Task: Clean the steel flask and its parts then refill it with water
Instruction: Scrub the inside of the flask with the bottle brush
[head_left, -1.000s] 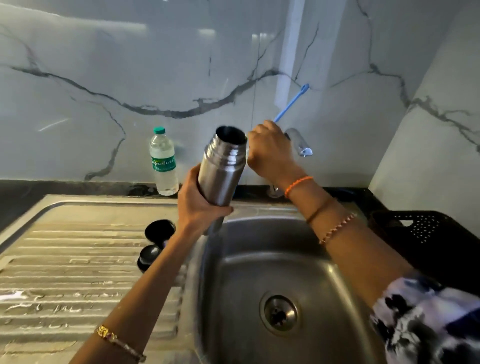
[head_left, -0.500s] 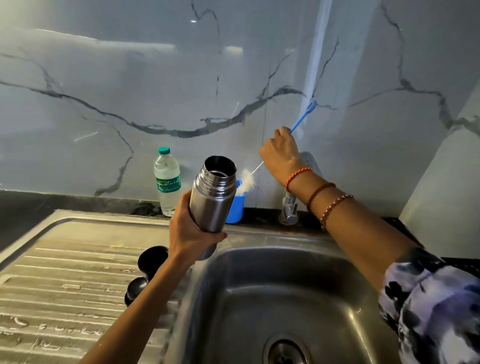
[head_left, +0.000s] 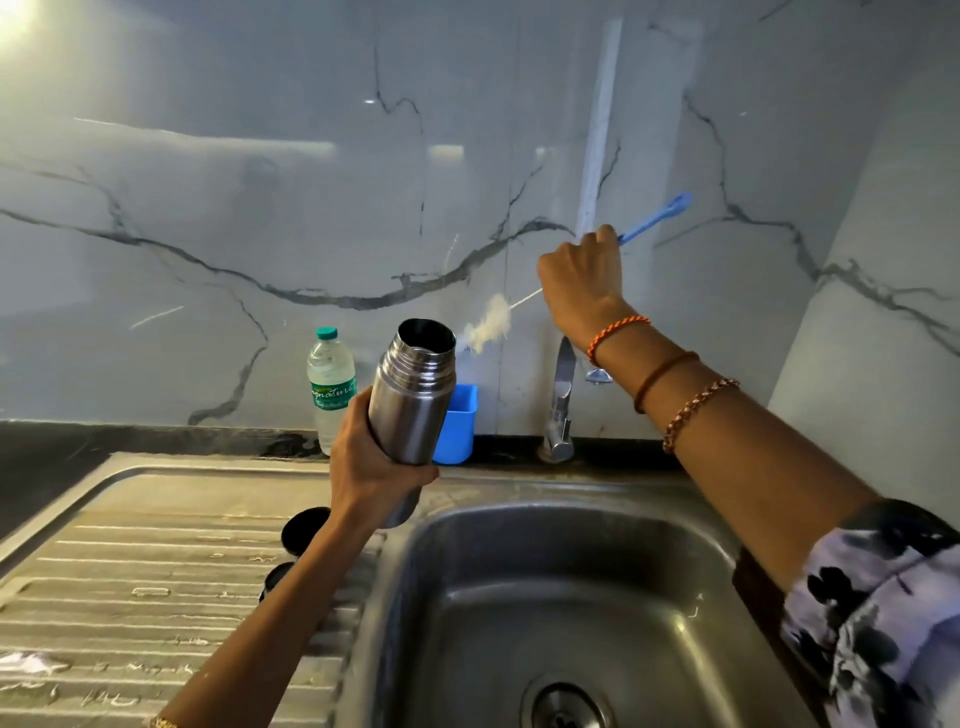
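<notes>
My left hand (head_left: 371, 467) grips the open steel flask (head_left: 415, 395), tilted slightly with its mouth up, above the sink's back left corner. My right hand (head_left: 582, 283) holds a bottle brush by its blue handle (head_left: 657, 218); the white bristle head (head_left: 488, 325) hangs in the air just right of the flask's mouth, outside it. Two black flask parts, a cup-like cap (head_left: 304, 530) and a smaller stopper (head_left: 278, 577), sit on the drainboard, partly hidden by my left forearm.
A steel sink (head_left: 571, 597) with a drain lies below, and a ribbed wet drainboard (head_left: 130, 587) to its left. A tap (head_left: 561, 400), a blue holder (head_left: 460, 426) and a plastic water bottle (head_left: 330, 387) stand along the marble back wall.
The brush has come up out of the blue holder and risen toward the flask's mouth. The view has tilted upward; the flask stays in my left hand.
</notes>
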